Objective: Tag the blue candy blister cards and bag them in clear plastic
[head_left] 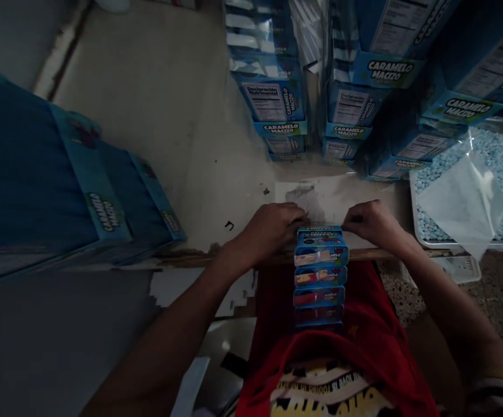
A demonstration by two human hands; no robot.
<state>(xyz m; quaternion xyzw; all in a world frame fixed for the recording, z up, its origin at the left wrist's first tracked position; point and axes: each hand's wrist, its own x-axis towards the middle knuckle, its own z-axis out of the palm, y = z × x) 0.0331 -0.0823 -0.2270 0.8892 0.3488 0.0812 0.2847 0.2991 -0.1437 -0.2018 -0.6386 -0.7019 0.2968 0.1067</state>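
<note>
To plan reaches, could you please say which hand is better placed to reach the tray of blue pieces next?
Probably the right hand: it is nearer the tray, while the left hand is across the row of boxes.

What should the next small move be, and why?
Probably bring the left hand and right hand inward to steady the row of blue boxes: they flank its far end, and in this view it extends past the table edge.
</note>
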